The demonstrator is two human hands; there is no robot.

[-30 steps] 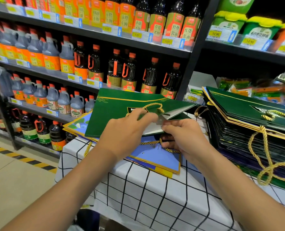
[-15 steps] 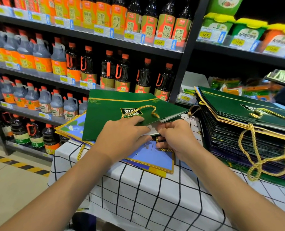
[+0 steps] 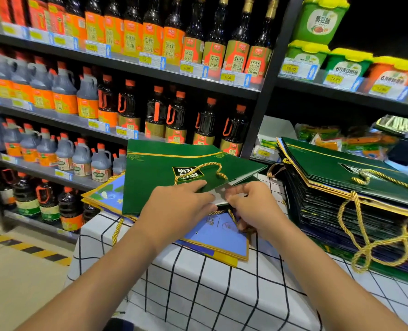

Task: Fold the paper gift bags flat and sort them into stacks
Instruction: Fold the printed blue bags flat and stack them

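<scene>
The right hand's (image 3: 254, 206) fingertips are blurred and partly tucked under the near edge of the green bag (image 3: 174, 177), so whether they pinch the paper, the bag's white inner flap or the gold cord beneath cannot be told; the fingers are curled. The blue bag (image 3: 219, 237) below is mostly covered by the green one and by both hands, showing only at centre and at the left edge. The tall stack of bags (image 3: 346, 199) is cut off by the right edge of the frame.

The green bag lies at centre frame, on top of the blue one, on the checked tablecloth (image 3: 198, 290). The left hand (image 3: 174, 206) rests flat on its near part, fingers straight and close together, forefinger reaching beside the gold cord handle (image 3: 205, 168).
</scene>
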